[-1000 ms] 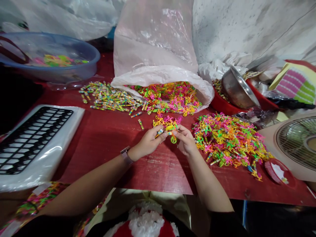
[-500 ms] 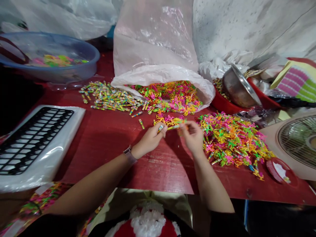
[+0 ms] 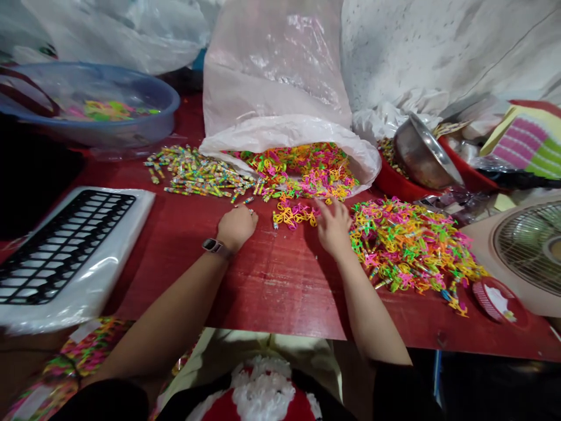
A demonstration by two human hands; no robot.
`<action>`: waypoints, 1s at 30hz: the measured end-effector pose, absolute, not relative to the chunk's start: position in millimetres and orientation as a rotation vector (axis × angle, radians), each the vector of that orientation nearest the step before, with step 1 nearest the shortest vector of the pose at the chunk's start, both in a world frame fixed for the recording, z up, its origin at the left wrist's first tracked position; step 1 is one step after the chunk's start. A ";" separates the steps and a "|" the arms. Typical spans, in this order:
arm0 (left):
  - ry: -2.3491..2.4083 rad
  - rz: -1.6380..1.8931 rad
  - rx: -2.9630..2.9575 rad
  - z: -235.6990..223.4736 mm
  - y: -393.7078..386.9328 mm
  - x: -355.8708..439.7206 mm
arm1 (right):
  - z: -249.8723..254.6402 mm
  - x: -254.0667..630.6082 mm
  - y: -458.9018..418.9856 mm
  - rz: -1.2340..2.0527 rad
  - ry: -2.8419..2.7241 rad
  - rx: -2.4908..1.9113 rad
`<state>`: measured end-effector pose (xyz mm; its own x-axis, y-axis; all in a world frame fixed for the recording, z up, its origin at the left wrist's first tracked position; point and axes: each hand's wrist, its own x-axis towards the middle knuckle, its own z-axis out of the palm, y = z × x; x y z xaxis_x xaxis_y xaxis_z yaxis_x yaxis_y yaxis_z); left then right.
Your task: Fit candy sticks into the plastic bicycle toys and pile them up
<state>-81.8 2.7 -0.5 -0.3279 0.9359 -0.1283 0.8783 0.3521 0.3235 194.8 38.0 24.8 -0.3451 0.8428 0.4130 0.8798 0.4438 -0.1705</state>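
My left hand (image 3: pixel 237 227), wearing a watch, is on the table just in front of the pile of small patterned tubes (image 3: pixel 193 172). Its fingers are curled and pinched together, and the end of a tube (image 3: pixel 251 211) shows at the fingertips. My right hand (image 3: pixel 333 229) reaches over the right side of a small cluster of yellow and pink plastic pieces (image 3: pixel 291 214). Its fingers are apart; nothing is visibly held, though the fingertips partly hide what lies under them. To its right is a large heap of bright plastic pieces joined with tubes (image 3: pixel 412 245).
A white sack (image 3: pixel 276 76) lies open toward me, spilling colourful pieces. A blue basin (image 3: pixel 109 131) and a black abacus (image 3: pixel 65 245) are at left. On the right are a metal bowl (image 3: pixel 425 152), a fan (image 3: pixel 530 245) and a small red basket (image 3: pixel 499 301).
The tube and plastic piece held between both hands are out of them. My left hand has moved left to the loose tubes; my right hand has moved slightly forward to the small cluster.
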 end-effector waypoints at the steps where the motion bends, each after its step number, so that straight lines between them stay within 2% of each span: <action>1: 2.293 0.255 1.672 -1.5 3.1 -81.6 | 17.2 188.2 40.5 -0.085 -2.352 -1.476; 5: 2.112 0.297 1.903 -0.8 4.4 -78.5 | 2.3 190.8 45.0 -0.013 -2.438 -1.538; 15: 1.596 0.570 2.266 -19.7 22.1 -72.5 | 4.8 218.3 49.9 0.382 -1.895 -1.394; 21: 1.609 0.478 2.296 -19.4 22.4 -73.1 | -2.6 211.3 43.8 0.684 -1.884 -1.372; 25: 1.683 0.347 2.254 -9.7 16.5 -74.2 | -1.1 206.6 37.7 0.659 -2.040 -1.404; 30: 1.668 0.213 2.294 -6.0 15.3 -79.9 | 2.5 204.5 36.2 1.021 -1.697 -1.318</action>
<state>-79.9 15.3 -6.0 0.3161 0.9472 -0.0537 0.9033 -0.2832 0.3221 204.5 36.2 2.5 -0.1942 0.9774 0.0835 0.3842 0.1541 -0.9103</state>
